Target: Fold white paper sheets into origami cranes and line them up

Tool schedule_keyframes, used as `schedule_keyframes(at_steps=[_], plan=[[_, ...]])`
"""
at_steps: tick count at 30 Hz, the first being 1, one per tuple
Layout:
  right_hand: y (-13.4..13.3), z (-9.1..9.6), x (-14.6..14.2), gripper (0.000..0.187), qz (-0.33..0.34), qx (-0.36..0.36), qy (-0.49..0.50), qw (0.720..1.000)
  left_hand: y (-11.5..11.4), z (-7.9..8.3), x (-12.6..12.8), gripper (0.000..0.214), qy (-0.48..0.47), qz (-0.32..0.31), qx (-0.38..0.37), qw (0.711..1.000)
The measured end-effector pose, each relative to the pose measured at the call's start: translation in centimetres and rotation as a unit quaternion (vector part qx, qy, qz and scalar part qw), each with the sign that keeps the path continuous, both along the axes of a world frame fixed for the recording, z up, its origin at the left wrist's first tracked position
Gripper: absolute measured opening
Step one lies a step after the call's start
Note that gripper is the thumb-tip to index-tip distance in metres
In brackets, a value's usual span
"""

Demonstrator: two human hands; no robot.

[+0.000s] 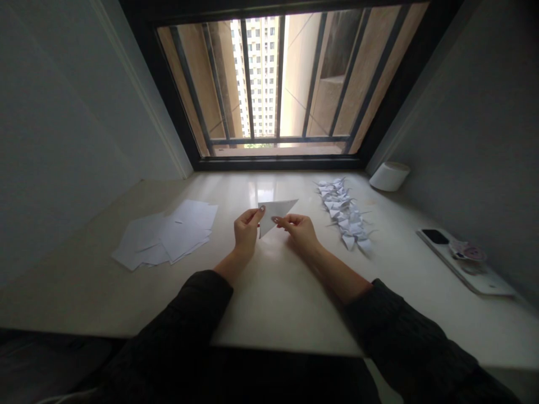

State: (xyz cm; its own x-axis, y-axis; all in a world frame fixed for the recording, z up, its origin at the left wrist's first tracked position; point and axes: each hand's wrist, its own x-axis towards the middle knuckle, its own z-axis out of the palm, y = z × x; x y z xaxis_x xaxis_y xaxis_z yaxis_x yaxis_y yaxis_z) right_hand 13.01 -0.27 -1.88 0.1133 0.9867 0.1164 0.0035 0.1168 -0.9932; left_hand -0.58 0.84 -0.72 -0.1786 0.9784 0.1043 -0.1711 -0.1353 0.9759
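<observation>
A white sheet folded into a triangle (pixel 275 212) is held just above the pale tabletop (pixel 269 292), near its middle. My left hand (pixel 246 229) pinches the triangle's left edge with thumb and fingers closed. My right hand (pixel 300 229) grips its lower right edge, fingers curled. Both sleeves are dark.
A loose stack of white paper sheets (pixel 168 233) lies to the left. Several folded paper figures (pixel 345 216) lie in a row to the right. A white roll (pixel 389 175) stands at the back right. A phone (pixel 465 255) lies on the right edge. A barred window is beyond.
</observation>
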Motion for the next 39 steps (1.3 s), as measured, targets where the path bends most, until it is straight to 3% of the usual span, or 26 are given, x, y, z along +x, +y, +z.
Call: schedule_keyframes(at_steps=[6,11,17,23,35,39], plan=[[0.2,-0.4,0.4,0.03,-0.03,0.019,0.045,0.998,-0.7,0.1,0.3,0.031,0.087,-0.093,0.044,0.991],[0.1,-0.5,0.4,0.03,-0.037,0.024,0.059,0.997,-0.4,-0.7,0.1,0.032,0.163,-0.092,0.016,0.982],[0.0,-0.2,0.5,0.029,-0.041,0.007,0.061,0.997,0.4,-1.1,-0.3,0.036,0.157,-0.14,0.025,0.977],[0.5,0.7,1.9,0.029,-0.105,-0.003,0.078,0.991,0.8,-1.6,-0.3,0.037,0.161,-0.156,0.023,0.974],[1.9,-0.1,4.4,0.032,-0.101,0.044,-0.001,0.994,1.0,-1.7,-0.4,0.037,0.151,-0.171,0.011,0.973],[2.0,0.0,4.9,0.034,-0.071,0.036,-0.035,0.996,1.0,-1.3,-0.6,0.035,0.168,-0.163,0.018,0.972]])
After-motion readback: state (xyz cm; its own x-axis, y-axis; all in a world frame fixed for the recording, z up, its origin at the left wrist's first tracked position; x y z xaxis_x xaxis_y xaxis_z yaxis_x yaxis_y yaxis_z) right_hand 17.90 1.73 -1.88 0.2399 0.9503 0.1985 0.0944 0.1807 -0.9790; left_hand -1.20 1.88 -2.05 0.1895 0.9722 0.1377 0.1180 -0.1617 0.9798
